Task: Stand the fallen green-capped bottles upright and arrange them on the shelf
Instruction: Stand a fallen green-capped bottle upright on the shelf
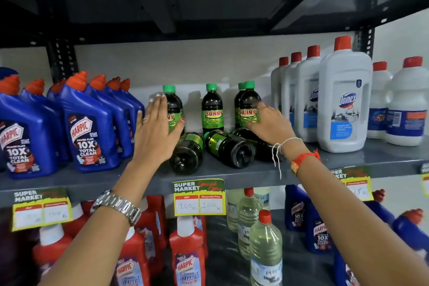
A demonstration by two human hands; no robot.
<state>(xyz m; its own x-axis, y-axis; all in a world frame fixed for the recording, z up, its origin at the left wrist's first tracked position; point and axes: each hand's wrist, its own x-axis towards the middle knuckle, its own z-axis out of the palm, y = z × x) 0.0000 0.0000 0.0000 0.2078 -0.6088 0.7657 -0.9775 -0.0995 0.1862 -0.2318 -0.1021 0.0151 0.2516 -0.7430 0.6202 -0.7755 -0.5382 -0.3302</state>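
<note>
Several dark green-capped Sunny bottles sit mid-shelf on the grey shelf (232,175). Upright ones stand at the left (173,102), middle (212,109) and right (249,104), with another just behind the right one. Three lie on their sides in front, bases toward me: one on the left (186,153), one in the centre (229,147), and one (260,144) partly hidden under my right wrist. My left hand (154,132) is flat with fingers apart against the left upright bottle. My right hand (270,123) has its fingers on the label of the right upright bottle.
Blue Harpic bottles (89,123) crowd the shelf's left side, and white Domex bottles (343,100) stand on the right. A dark shelf (209,7) hangs overhead. Price tags (199,197) line the front edge. The lower shelf holds red, clear and blue bottles.
</note>
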